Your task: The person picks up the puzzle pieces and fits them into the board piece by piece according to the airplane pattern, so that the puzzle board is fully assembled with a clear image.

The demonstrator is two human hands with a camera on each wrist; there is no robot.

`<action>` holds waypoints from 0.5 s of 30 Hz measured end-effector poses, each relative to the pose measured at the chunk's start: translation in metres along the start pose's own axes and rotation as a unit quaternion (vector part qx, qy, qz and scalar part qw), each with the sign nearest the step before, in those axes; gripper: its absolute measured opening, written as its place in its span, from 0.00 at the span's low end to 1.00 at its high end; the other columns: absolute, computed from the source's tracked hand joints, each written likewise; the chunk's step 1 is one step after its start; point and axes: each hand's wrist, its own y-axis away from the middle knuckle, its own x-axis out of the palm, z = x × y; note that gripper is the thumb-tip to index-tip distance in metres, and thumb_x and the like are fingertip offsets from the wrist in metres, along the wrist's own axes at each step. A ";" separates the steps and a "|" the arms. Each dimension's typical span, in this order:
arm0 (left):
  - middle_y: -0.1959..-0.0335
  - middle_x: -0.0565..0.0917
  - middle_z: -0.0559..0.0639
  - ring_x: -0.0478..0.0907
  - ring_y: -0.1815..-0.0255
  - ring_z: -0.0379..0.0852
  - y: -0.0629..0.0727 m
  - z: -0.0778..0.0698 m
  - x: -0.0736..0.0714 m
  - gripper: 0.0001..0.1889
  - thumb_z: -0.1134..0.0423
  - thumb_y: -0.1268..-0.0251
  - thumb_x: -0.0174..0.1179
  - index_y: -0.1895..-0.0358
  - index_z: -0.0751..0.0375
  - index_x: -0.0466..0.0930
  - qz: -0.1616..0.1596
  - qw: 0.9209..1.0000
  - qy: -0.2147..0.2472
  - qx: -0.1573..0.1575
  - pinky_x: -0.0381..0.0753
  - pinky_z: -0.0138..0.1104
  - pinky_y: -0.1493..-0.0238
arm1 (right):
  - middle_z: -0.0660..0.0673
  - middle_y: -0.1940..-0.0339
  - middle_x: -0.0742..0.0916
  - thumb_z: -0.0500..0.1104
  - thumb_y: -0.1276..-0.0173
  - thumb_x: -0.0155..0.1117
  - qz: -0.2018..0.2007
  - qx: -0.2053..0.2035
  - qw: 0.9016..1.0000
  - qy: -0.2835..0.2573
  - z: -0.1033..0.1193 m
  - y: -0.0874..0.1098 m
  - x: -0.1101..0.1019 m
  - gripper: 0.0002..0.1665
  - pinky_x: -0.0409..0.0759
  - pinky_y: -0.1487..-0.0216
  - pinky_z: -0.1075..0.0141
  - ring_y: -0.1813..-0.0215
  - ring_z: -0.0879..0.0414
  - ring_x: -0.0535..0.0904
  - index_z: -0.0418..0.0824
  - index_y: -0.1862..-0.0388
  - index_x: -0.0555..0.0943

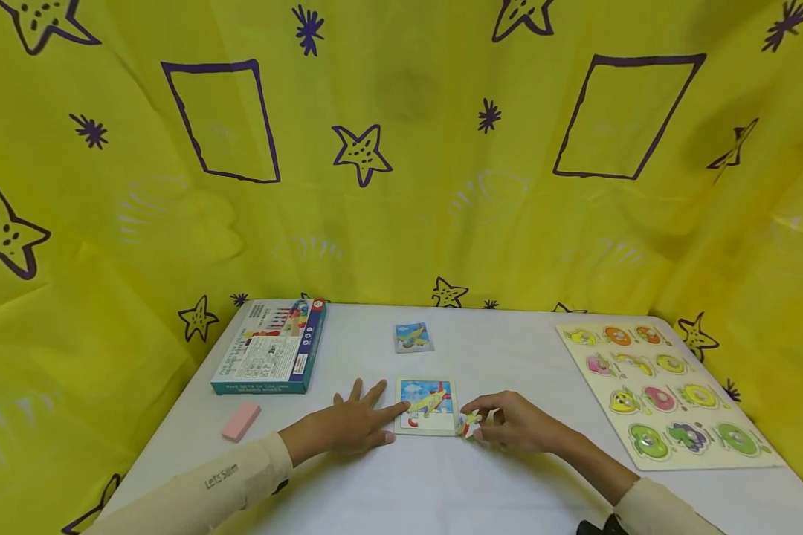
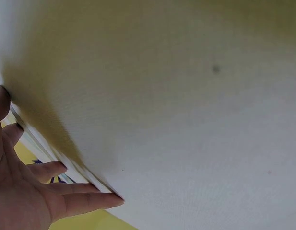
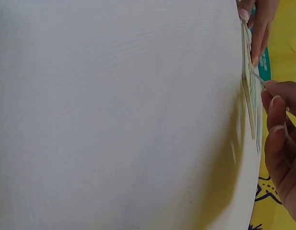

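A small jigsaw puzzle board (image 1: 442,422) with an aeroplane picture lies on the white table, its lower part showing bare white. My left hand (image 1: 358,423) is spread flat beside it, the index fingertip on the board's left side. In the left wrist view the fingers (image 2: 85,201) of this hand are extended. At the board's right edge my right hand (image 1: 518,422) pinches a colourful puzzle piece (image 1: 469,424) between thumb and fingertips. The right wrist view has this piece edge-on, as a thin sliver (image 3: 259,78) over the board.
Behind the board lies a small aeroplane picture card (image 1: 413,337). To the left are a boxed game (image 1: 268,357) and a pink block (image 1: 241,421). A fruit puzzle board (image 1: 642,405) lies at the right. A yellow patterned curtain (image 1: 408,223) surrounds the table.
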 end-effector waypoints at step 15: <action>0.19 0.54 0.61 0.53 0.25 0.79 -0.002 -0.002 -0.001 0.31 0.36 0.25 0.46 0.22 0.30 0.57 0.004 1.000 -0.015 -0.007 0.65 0.73 0.39 | 0.48 0.67 0.84 0.35 0.38 0.73 -0.029 -0.011 0.999 0.012 0.014 -0.027 0.014 0.17 0.73 0.77 0.73 0.79 0.66 0.73 0.35 0.49 0.84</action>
